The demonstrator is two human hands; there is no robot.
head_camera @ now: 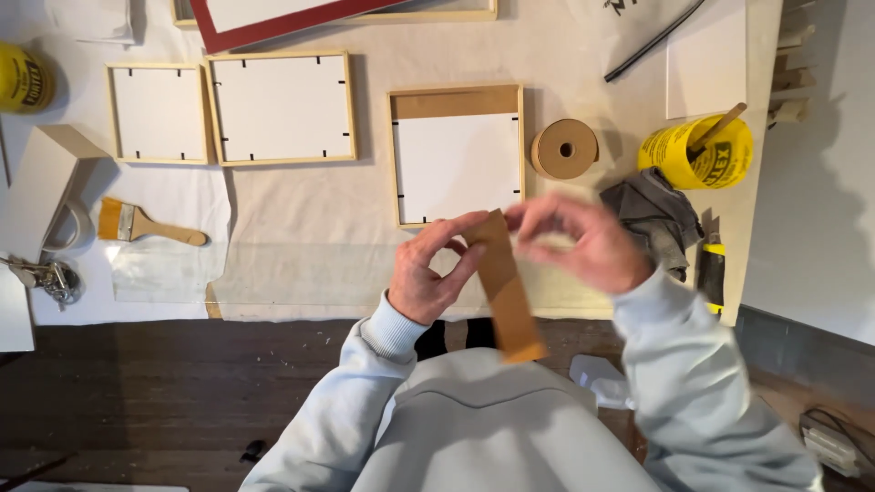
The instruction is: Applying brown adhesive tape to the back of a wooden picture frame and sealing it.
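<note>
A person stands at the counter point(301, 237), which is spread with a pale cloth, and holds a strip of brown paper tape point(504, 290) up in front of the chest, above the counter's near edge. The left hand point(428, 269) has its fingers pinched on the strip's upper end, thumb against forefinger. The right hand point(583, 241) is blurred; its fingers seem curled close to that same top edge, touching or just about to, but I cannot tell whether they actually grip.

As for the work, the strip is already off the tape roll point(565, 148), which lies flat beyond the hands, and it is not yet stuck to anything. The frame nearest the hands, a wooden frame point(456, 155) lying back-side up with a white board inside and a brown band along its top, shows bare wood on its other sides. Two more frames point(232, 109) farther left lie face down with small clips and no tape visible. So I judge the taping is at an early stage.

The strip itself is a flat, plain brown band, hanging slantwise down to the right, its lower end slightly lighter and cut straight. A paintbrush point(146, 223) rests at left, a yellow tub point(697, 150) with a stick at right beside a grey rag point(656, 214).
</note>
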